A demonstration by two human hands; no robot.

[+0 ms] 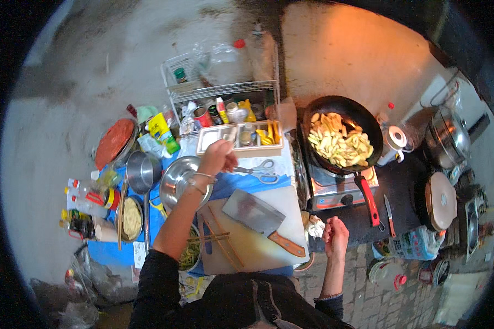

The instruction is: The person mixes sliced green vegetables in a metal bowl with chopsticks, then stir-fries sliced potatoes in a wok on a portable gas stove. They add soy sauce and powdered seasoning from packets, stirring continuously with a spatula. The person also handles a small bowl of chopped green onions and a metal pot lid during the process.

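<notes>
My left hand (217,157) is over the front edge of a sectioned seasoning box (241,153), close to its compartment of white grains; whether the fingers hold something cannot be made out. Just in front of it lie grey-handled scissors (265,172). My right hand (336,234) hangs, fingers curled, beside a crumpled white item (315,227) at the cutting board's right edge; its grip is unclear. A black wok (366,123) with a red handle stands on a gas stove (339,199), holding sliced pale food (341,144). A cleaver (253,211) lies on the cutting board (271,261).
Wooden chopsticks (226,248) lie on the board. Left are a steel bowl (171,181), a saucepan (142,170), a bowl of dough (131,218) and bottles. A wire rack (226,92) stands behind the box. Right of the stove are a small knife (389,216) and a lidded pan (441,201).
</notes>
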